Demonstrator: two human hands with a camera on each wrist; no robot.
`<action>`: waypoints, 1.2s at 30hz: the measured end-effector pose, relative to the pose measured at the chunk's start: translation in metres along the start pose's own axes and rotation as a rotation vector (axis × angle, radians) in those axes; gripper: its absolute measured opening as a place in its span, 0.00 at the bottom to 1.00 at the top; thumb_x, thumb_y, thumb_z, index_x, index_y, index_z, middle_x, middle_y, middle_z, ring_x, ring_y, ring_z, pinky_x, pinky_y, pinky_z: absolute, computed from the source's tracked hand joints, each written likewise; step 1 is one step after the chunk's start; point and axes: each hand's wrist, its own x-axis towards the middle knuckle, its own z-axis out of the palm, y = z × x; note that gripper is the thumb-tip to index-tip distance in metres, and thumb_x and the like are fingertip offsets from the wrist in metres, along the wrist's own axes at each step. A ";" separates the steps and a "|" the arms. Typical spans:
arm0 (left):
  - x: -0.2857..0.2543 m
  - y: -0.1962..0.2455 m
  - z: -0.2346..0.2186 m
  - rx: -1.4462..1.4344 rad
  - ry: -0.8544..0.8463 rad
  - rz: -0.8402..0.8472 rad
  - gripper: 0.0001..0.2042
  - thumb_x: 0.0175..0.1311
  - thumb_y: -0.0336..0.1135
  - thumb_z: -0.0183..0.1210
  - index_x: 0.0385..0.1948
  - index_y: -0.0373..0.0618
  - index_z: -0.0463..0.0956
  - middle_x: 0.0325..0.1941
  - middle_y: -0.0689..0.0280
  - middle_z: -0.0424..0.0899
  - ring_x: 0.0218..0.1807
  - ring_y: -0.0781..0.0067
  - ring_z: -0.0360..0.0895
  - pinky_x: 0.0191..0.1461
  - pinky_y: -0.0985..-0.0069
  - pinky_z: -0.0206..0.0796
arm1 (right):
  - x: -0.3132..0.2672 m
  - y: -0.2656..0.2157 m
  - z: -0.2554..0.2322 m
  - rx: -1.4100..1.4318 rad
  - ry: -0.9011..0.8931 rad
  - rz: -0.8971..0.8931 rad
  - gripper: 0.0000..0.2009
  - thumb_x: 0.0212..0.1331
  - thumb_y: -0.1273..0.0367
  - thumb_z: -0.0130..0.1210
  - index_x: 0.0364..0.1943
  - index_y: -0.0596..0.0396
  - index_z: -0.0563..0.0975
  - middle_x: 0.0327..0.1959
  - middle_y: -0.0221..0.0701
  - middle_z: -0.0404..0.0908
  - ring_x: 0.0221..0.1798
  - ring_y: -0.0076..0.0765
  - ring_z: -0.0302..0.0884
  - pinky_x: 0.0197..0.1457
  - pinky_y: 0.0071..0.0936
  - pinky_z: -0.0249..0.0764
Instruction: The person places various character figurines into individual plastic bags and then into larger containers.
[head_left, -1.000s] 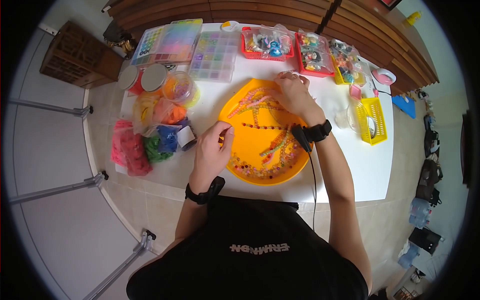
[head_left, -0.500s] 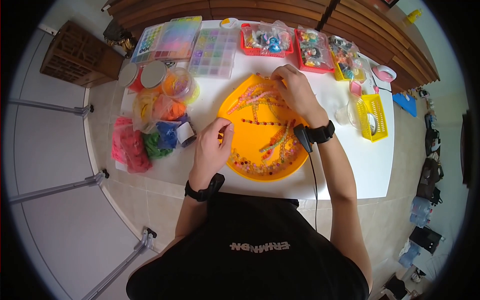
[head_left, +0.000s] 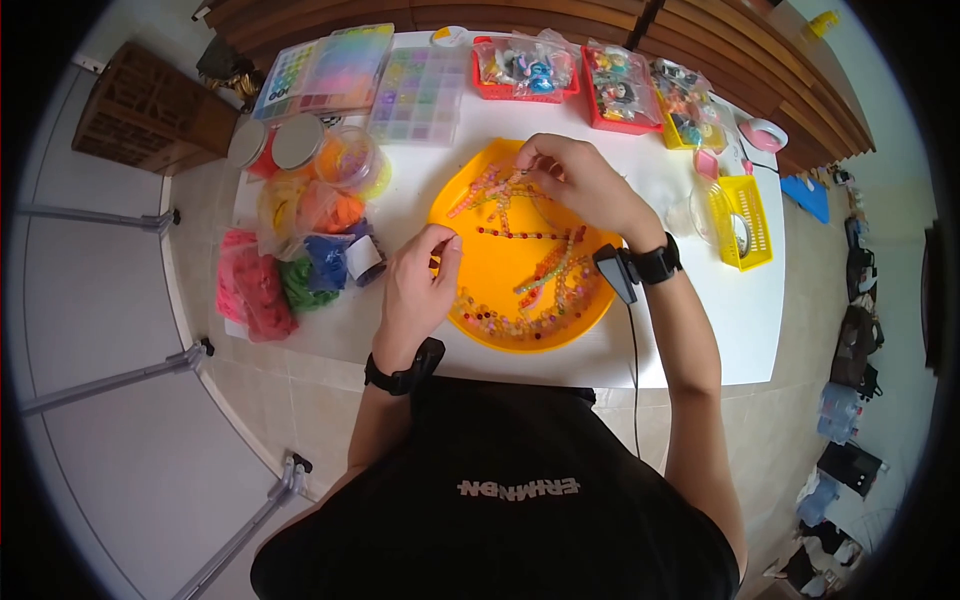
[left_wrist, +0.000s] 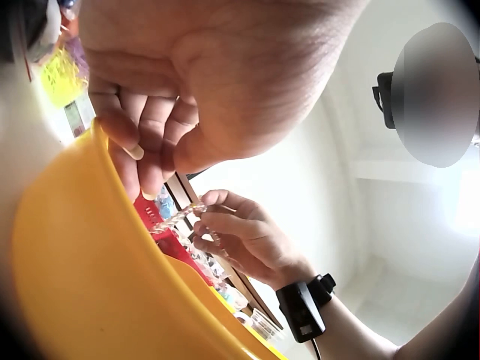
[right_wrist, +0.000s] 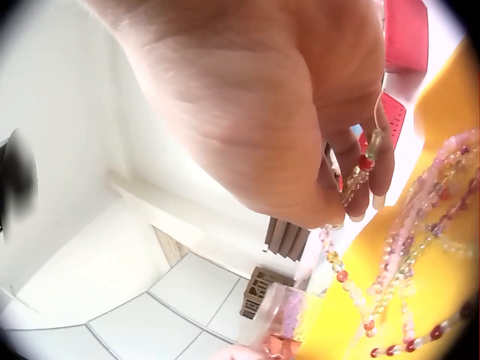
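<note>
My right hand is above the far part of the yellow tray, pinching a strand of small beads. A thin cord runs up from its red and clear beads, and more of it hangs below the fingertips. At the tray's left rim rests my left hand, fingers loosely curled over the edge with nothing visible between them; its thumb tip is hidden in the left wrist view. Several pink and yellowish strands lie in the tray. A dark red strand crosses its middle, and loose beads gather along the near side.
Left of the tray stand lidded jars and bags of coloured material. Compartment boxes lie behind. Red baskets of packaged trinkets line the back, and a yellow basket sits right. A cable hangs from the right wrist camera.
My right hand has moved left from the far right rim to over the tray, bringing the bead strand along. My left hand stays at the left rim. The head view has shifted slightly.
</note>
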 end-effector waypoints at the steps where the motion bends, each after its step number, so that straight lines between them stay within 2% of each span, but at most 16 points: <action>1: 0.000 0.000 0.000 0.000 -0.002 -0.001 0.04 0.69 0.28 0.59 0.39 0.38 0.75 0.33 0.53 0.83 0.34 0.53 0.84 0.38 0.65 0.75 | 0.002 0.010 0.004 -0.035 0.000 -0.003 0.09 0.61 0.81 0.56 0.45 0.62 0.78 0.39 0.38 0.83 0.41 0.37 0.82 0.50 0.30 0.78; 8: -0.001 0.003 -0.002 0.000 -0.003 0.010 0.04 0.69 0.29 0.59 0.39 0.38 0.76 0.33 0.53 0.84 0.35 0.53 0.84 0.38 0.65 0.75 | 0.008 0.035 0.013 -0.284 -0.041 0.027 0.07 0.60 0.77 0.57 0.40 0.63 0.83 0.42 0.44 0.85 0.46 0.52 0.83 0.54 0.38 0.78; 11: -0.001 0.000 -0.001 -0.009 0.003 0.014 0.05 0.69 0.28 0.59 0.40 0.37 0.76 0.31 0.60 0.83 0.30 0.71 0.79 0.37 0.74 0.71 | 0.007 0.047 0.018 -0.345 -0.013 -0.057 0.08 0.59 0.76 0.58 0.41 0.62 0.84 0.43 0.45 0.85 0.48 0.54 0.82 0.56 0.39 0.78; 14: -0.001 0.000 -0.001 -0.011 0.006 0.006 0.05 0.69 0.28 0.59 0.40 0.37 0.76 0.31 0.60 0.83 0.30 0.70 0.79 0.38 0.74 0.71 | 0.005 0.050 0.017 -0.376 -0.030 -0.101 0.10 0.59 0.76 0.58 0.43 0.62 0.84 0.44 0.44 0.85 0.50 0.53 0.82 0.57 0.39 0.78; 17: -0.001 -0.004 0.000 0.000 -0.004 0.026 0.05 0.69 0.28 0.59 0.40 0.37 0.76 0.30 0.60 0.83 0.30 0.70 0.80 0.38 0.74 0.72 | -0.001 0.035 0.013 -0.383 -0.016 -0.114 0.10 0.59 0.75 0.59 0.44 0.62 0.84 0.45 0.44 0.86 0.48 0.53 0.82 0.56 0.38 0.78; 20: -0.001 -0.002 0.000 -0.014 0.001 0.014 0.05 0.70 0.28 0.59 0.40 0.37 0.76 0.30 0.60 0.82 0.29 0.70 0.79 0.37 0.74 0.71 | -0.007 0.002 0.002 -0.291 -0.032 0.049 0.14 0.63 0.73 0.55 0.51 0.58 0.84 0.48 0.48 0.84 0.50 0.55 0.81 0.57 0.41 0.77; 23: 0.000 0.002 -0.002 0.015 -0.025 0.008 0.04 0.69 0.29 0.58 0.39 0.38 0.76 0.33 0.53 0.84 0.35 0.53 0.84 0.39 0.65 0.75 | -0.019 -0.013 0.000 -0.235 0.090 0.110 0.10 0.62 0.73 0.59 0.46 0.63 0.83 0.42 0.44 0.86 0.44 0.50 0.85 0.50 0.35 0.79; 26: 0.000 -0.003 0.000 0.016 -0.016 0.033 0.04 0.70 0.29 0.59 0.39 0.38 0.75 0.33 0.54 0.84 0.34 0.53 0.83 0.38 0.65 0.75 | -0.037 -0.027 -0.001 -0.176 0.184 0.095 0.10 0.66 0.71 0.55 0.45 0.60 0.83 0.42 0.47 0.85 0.43 0.58 0.82 0.51 0.40 0.79; 29: 0.000 -0.004 0.000 0.007 -0.018 0.023 0.04 0.69 0.28 0.59 0.39 0.38 0.75 0.32 0.54 0.83 0.33 0.54 0.83 0.38 0.66 0.74 | -0.067 -0.052 0.004 -0.110 0.294 0.164 0.08 0.69 0.71 0.55 0.41 0.63 0.82 0.38 0.43 0.87 0.39 0.50 0.84 0.46 0.35 0.79; 32: -0.002 -0.003 0.001 -0.016 -0.018 -0.010 0.05 0.70 0.29 0.59 0.40 0.38 0.76 0.32 0.54 0.83 0.32 0.55 0.83 0.38 0.67 0.74 | -0.111 -0.079 0.009 0.385 0.224 0.342 0.10 0.72 0.69 0.54 0.40 0.64 0.82 0.35 0.37 0.87 0.37 0.35 0.84 0.44 0.29 0.77; 33: -0.002 -0.006 0.002 -0.032 -0.015 -0.008 0.05 0.71 0.30 0.59 0.40 0.38 0.77 0.32 0.54 0.84 0.32 0.56 0.83 0.37 0.68 0.74 | -0.128 -0.078 0.010 0.376 0.171 0.307 0.10 0.73 0.70 0.55 0.40 0.65 0.83 0.35 0.33 0.86 0.36 0.25 0.82 0.44 0.26 0.77; 36: -0.002 -0.016 0.006 -0.041 -0.021 0.026 0.06 0.72 0.31 0.58 0.40 0.37 0.77 0.33 0.54 0.85 0.32 0.58 0.83 0.37 0.68 0.74 | -0.169 -0.085 0.008 0.390 0.041 0.310 0.09 0.71 0.71 0.56 0.43 0.65 0.83 0.34 0.34 0.86 0.37 0.27 0.83 0.45 0.26 0.78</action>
